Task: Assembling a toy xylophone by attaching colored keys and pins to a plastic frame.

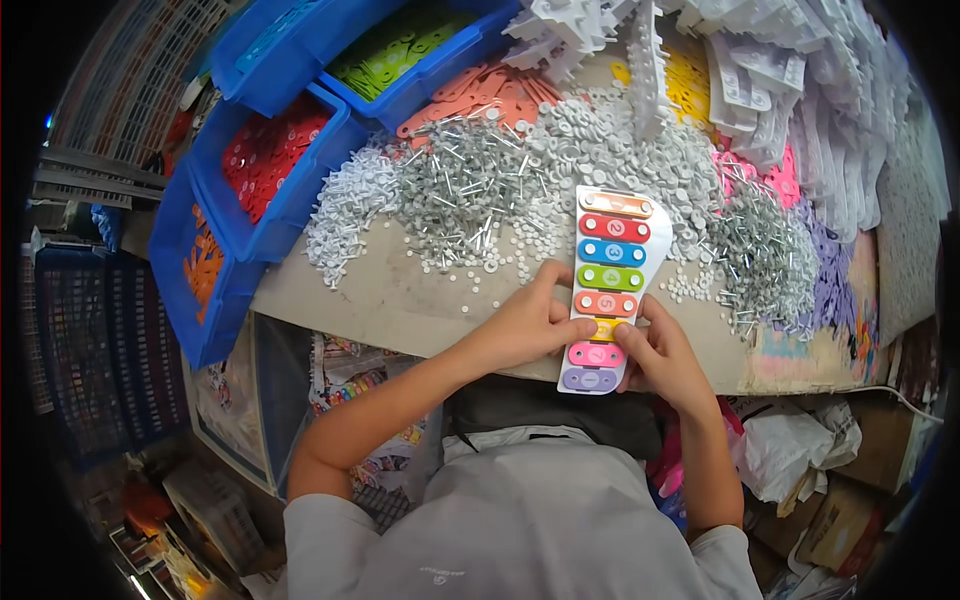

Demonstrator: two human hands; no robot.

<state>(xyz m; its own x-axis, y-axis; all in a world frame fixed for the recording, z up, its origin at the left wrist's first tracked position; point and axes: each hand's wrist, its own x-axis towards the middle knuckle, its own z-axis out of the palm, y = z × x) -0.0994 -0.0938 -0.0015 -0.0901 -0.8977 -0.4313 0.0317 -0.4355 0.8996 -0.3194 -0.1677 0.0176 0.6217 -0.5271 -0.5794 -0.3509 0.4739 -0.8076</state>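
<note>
Just right of the frame's centre, the left hand [540, 312] and right hand [662, 350] each have a grip clamped on a toy xylophone [611, 279]. Metal pins [460, 180] lie heaped on the bench [400, 305]; blue bins [225, 310] sit upper left.

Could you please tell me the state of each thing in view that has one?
Toy xylophone: held in both hands
Left hand: gripping, thumb on yellow bar
Right hand: gripping, thumb on yellow bar
Purple bar: no white buttons showing
Blue bin of red pieces: open
Metal pins: heaped loose
White caps: scattered, heaped
</note>
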